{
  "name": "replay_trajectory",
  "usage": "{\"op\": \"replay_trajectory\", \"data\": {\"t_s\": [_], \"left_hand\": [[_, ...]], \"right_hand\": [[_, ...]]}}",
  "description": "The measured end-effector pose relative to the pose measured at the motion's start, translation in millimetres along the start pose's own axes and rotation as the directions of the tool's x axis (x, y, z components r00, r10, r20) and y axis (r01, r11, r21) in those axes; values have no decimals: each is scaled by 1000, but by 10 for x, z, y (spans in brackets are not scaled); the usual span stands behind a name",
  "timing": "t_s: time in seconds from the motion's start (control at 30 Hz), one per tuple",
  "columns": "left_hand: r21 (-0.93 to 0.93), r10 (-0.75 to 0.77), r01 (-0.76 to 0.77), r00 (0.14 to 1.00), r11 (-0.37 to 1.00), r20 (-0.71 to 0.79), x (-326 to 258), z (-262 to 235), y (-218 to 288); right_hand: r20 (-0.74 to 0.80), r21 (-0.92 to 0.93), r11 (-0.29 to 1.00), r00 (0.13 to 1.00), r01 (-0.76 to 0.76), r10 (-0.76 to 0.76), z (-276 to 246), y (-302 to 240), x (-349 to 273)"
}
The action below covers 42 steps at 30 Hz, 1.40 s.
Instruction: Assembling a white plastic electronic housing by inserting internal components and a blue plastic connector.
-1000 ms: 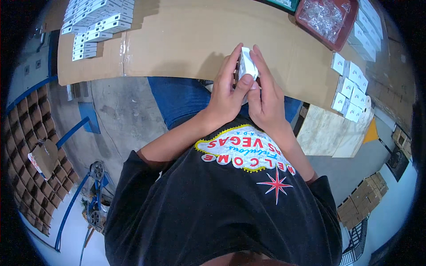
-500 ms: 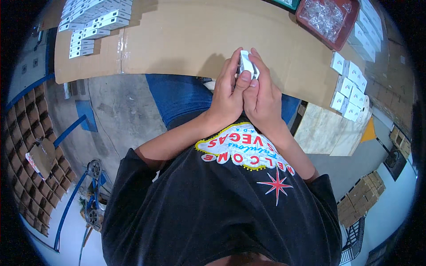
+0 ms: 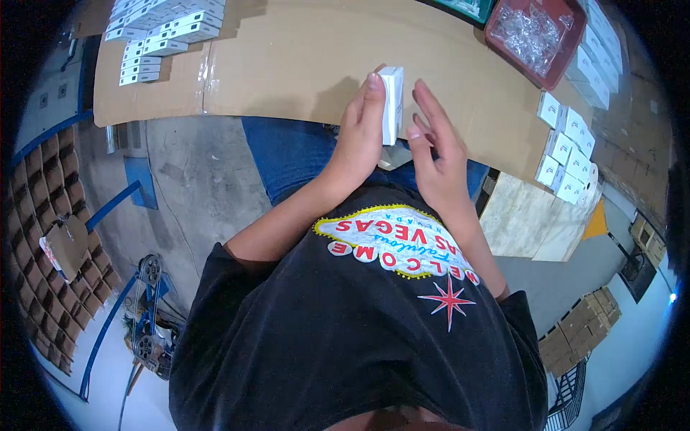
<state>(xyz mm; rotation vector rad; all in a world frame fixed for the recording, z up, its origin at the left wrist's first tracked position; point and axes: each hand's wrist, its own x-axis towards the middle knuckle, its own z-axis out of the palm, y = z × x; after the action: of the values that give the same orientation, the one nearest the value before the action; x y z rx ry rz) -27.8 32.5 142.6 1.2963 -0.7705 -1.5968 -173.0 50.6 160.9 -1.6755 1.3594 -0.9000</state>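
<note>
My left hand [image 3: 361, 133] grips a small white box [image 3: 392, 104] upright at the near edge of the cardboard-covered table [image 3: 287, 65]. Its fingers lie flat along the box's left face. My right hand [image 3: 433, 154] hovers just to the right of the box with the fingers spread and nothing in them. A narrow gap shows between its fingertips and the box.
Rows of small white boxes [image 3: 154, 32] lie at the table's far left. More white boxes [image 3: 568, 154] are stacked at the right edge. A red tray [image 3: 568, 54] of small clear bags stands at the far right. A divided cardboard crate [image 3: 43, 215] sits on the floor at left.
Both hands were closed together around the box. Now the right hand has let go and drawn back to the right, while the left hand holds the box up alone.
</note>
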Motion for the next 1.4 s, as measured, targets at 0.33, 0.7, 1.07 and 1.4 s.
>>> {"op": "replay_trajectory", "data": {"t_s": [0.33,0.7,1.07,1.4], "left_hand": [[-22,2,-1,1000,1000,15,54,-11,-36],[151,204,-215,975,965,83,16,-49,-220],[92,163,-178,976,980,147,-13,-92,-300],[158,150,-174,977,972,149,-44,-102,-381]], "right_hand": [[141,127,960,962,-251,233,5,-114,-22],[285,132,933,914,-335,288,-47,-149,95],[337,37,979,925,-201,177,-48,-149,72],[340,57,948,899,-313,276,25,-157,8]]}}
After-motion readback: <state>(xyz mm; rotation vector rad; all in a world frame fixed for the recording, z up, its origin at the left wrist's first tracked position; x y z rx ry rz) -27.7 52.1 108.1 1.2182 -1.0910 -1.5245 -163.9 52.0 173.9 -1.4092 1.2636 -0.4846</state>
